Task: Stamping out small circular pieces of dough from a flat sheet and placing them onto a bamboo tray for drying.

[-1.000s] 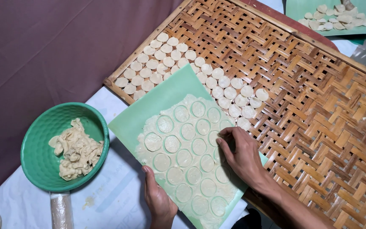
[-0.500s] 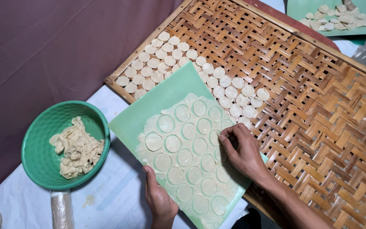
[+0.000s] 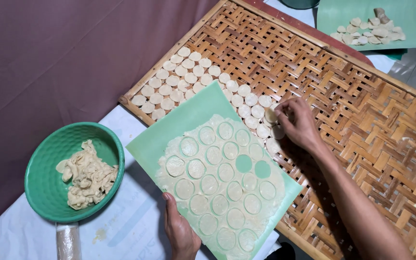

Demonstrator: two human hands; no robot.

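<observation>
A green plastic sheet (image 3: pixel 179 127) carries a rolled dough layer (image 3: pixel 217 178) cut into several rounds, with two round holes where green shows through. My left hand (image 3: pixel 181 231) grips the sheet's near edge. My right hand (image 3: pixel 297 124) is over the woven bamboo tray (image 3: pixel 362 106), pinching a cut dough round (image 3: pixel 271 115) at the end of the rows of dough rounds (image 3: pixel 193 79) laid on the tray.
A green bowl (image 3: pixel 49 188) with dough scraps stands at the left on white paper. A wrapped rolling pin (image 3: pixel 68 243) lies below it. Another green sheet (image 3: pixel 400 19) with dough pieces lies at the top right. A dark red cloth (image 3: pixel 49 58) covers the far left.
My right hand lifted off the dough sheet and moved up-right onto the tray with a round. Two holes now show in the dough. The left hand stayed on the sheet's edge.
</observation>
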